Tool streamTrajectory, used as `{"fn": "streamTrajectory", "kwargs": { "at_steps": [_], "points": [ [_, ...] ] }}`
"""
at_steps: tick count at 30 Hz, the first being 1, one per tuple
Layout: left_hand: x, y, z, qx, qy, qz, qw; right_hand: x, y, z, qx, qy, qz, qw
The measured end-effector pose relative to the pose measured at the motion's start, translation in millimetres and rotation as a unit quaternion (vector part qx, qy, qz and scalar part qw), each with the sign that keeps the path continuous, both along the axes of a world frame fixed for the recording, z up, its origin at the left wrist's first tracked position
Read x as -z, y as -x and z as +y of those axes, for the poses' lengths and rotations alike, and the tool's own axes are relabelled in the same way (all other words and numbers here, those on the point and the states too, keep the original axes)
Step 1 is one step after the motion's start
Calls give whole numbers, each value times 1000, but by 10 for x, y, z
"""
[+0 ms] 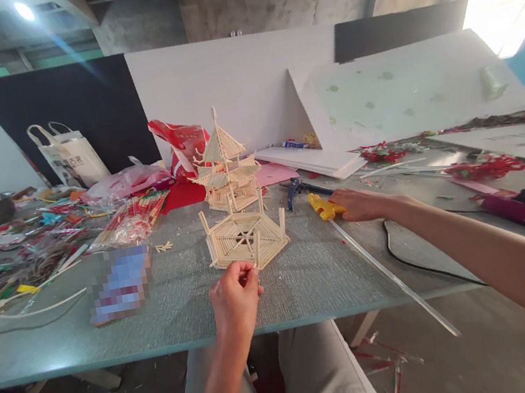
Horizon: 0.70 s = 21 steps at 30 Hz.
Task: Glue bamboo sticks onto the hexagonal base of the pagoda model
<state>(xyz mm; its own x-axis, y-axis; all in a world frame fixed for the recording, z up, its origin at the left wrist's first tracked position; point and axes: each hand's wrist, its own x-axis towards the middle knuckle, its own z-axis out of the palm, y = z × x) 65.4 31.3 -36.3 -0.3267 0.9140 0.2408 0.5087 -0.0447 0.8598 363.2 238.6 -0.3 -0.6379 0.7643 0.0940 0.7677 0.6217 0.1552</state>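
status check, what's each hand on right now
Left hand pinching a thin stick at the near edge of the hexagonal stick base. Right hand on yellow glue gun. Finished pagoda stands behind, apart.

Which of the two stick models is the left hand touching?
The low hexagonal base, nearest the table edge. The left hand pinches its front post. The tall roofed pagoda stands behind it, untouched.
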Motion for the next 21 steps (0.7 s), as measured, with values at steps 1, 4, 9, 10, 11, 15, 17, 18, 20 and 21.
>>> {"fn": "streamTrajectory", "kwargs": {
  "at_steps": [1, 4, 9, 10, 11, 15, 17, 18, 20, 21],
  "points": [
    [-2, -1, 0, 1, 0, -2, 1000, -6, 7, 3, 0, 10, -22, 1000],
    [-16, -4, 0, 1, 6, -17, 1000, -36, 27, -17, 8, 20, -38, 999],
    [-54, -9, 8, 2, 18, -37, 999, -148, 53, -156, 48, 0, 14, 999],
    [-58, -10, 11, 1, 20, -39, 999, -182, 59, -193, 58, -9, 25, 998],
    [-58, -11, 12, 1, 21, -43, 999, -218, 64, -229, 68, -18, 37, 997],
    [-42, -14, 14, 4, 21, -60, 998, -343, 79, -342, 99, -39, 73, 992],
    [-32, -15, 14, 4, 24, -59, 998, -376, 79, -378, 100, -43, 85, 990],
    [-27, -16, 16, 4, 26, -58, 998, -385, 79, -393, 97, -45, 93, 990],
    [-17, -15, 21, 6, 27, -56, 998, -396, 84, -424, 94, -51, 112, 988],
    [-11, -14, 26, 8, 26, -57, 998, -401, 90, -441, 93, -52, 122, 987]
  ]
}}
